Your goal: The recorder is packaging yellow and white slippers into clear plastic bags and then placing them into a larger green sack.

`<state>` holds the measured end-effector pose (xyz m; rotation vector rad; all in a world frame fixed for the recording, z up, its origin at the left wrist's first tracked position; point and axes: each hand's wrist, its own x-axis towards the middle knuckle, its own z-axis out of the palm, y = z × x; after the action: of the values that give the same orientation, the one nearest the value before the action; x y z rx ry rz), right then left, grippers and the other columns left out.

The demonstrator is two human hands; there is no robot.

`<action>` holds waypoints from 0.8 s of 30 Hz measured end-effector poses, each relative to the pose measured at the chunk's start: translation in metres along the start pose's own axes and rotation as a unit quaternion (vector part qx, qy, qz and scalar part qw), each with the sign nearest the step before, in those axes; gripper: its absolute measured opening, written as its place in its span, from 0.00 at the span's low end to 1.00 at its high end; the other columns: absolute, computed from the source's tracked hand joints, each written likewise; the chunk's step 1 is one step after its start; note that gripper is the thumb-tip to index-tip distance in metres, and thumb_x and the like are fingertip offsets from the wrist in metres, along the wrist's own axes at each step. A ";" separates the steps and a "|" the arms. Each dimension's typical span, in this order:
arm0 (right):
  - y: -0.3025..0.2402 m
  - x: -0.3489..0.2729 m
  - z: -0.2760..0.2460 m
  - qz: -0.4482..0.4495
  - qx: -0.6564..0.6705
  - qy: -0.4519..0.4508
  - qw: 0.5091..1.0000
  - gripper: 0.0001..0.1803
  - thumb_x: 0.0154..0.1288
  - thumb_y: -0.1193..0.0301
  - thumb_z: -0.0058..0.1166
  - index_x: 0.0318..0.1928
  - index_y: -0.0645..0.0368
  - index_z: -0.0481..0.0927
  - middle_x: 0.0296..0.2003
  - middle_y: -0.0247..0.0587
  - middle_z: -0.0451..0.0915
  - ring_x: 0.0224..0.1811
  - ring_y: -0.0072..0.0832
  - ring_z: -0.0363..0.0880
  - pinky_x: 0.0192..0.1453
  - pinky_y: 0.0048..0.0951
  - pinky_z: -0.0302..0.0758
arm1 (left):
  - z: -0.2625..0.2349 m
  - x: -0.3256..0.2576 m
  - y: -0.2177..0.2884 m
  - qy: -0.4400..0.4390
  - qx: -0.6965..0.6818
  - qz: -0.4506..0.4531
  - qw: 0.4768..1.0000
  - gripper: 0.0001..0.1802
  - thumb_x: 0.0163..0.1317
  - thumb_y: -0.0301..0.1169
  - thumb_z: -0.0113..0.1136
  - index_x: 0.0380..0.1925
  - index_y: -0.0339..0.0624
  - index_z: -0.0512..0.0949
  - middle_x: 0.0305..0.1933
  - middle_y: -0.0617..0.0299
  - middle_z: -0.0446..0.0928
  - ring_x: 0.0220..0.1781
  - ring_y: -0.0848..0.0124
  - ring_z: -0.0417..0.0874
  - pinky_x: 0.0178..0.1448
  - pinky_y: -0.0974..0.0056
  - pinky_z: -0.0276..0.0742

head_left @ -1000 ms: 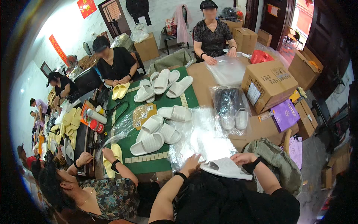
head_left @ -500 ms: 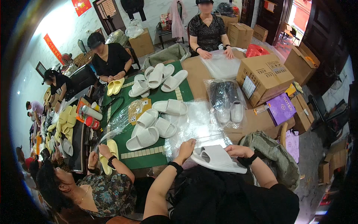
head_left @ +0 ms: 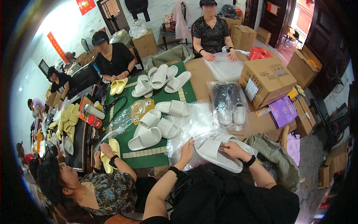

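Just in front of me, a pair of white slides [head_left: 212, 150] lies tilted, toes to the left, partly over clear plastic. My right hand [head_left: 233, 150] is closed on the nearer slide, its fingers bent at the foot opening behind the ribbed strap. Closed at the edge of a clear plastic bag [head_left: 182, 139], my left hand [head_left: 187, 150] is beside the slides' toes. Clear plastic shows around the slides, but how far they are inside the bag I cannot tell. More white slides [head_left: 144, 138] rest beyond my left hand on the green mat [head_left: 149, 156].
A bagged dark-and-white pair of slippers [head_left: 230, 100] lies ahead, beside a cardboard box [head_left: 266, 80]. An olive sack [head_left: 276, 156] is at my right. At left, a co-worker's hands [head_left: 106, 151] handle clear plastic by yellow slippers [head_left: 112, 155]; two other co-workers sit opposite.
The slides moved from above my lap onto the plastic and turned; two now show. My right hand shifted from the heel end to the strap opening. My left hand stayed near the bag edge.
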<state>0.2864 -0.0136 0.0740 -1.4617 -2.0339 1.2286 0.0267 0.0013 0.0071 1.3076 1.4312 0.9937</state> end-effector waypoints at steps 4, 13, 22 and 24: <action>-0.020 -0.002 0.000 -0.070 -0.128 0.055 0.988 0.15 0.52 0.62 0.50 0.37 0.55 0.80 0.25 0.51 0.75 0.31 0.45 0.73 0.38 0.40 0.68 | 0.006 0.000 0.010 -0.019 0.114 0.104 0.988 0.19 0.64 0.33 0.40 0.52 0.35 0.67 0.49 0.44 0.72 0.52 0.54 0.72 0.56 0.61 0.65; 0.003 0.029 0.012 -0.052 -0.116 0.120 0.985 0.12 0.53 0.62 0.49 0.32 0.55 0.79 0.24 0.50 0.75 0.31 0.46 0.71 0.35 0.43 0.68 | 0.018 -0.010 0.020 -0.023 0.282 0.199 0.938 0.21 0.62 0.31 0.42 0.56 0.47 0.64 0.60 0.46 0.60 0.60 0.41 0.59 0.59 0.43 0.55; -0.003 0.047 0.043 -0.016 -0.190 0.112 0.975 0.16 0.53 0.63 0.50 0.43 0.53 0.75 0.34 0.50 0.76 0.41 0.48 0.71 0.43 0.44 0.67 | 0.031 -0.021 0.027 -0.031 0.348 0.240 0.906 0.25 0.60 0.32 0.46 0.59 0.53 0.61 0.62 0.53 0.57 0.61 0.43 0.56 0.58 0.41 0.56; 0.003 0.051 0.048 -0.001 -0.153 0.100 0.983 0.23 0.53 0.63 0.52 0.51 0.55 0.70 0.41 0.50 0.74 0.47 0.47 0.68 0.48 0.47 0.64 | 0.033 -0.024 0.033 -0.030 0.368 0.254 0.894 0.26 0.60 0.32 0.47 0.59 0.55 0.60 0.63 0.55 0.57 0.62 0.44 0.55 0.59 0.41 0.55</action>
<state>0.2340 0.0110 0.0348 -1.6415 -2.1504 0.7543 0.0668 -0.0195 0.0335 2.3386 1.5078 0.7217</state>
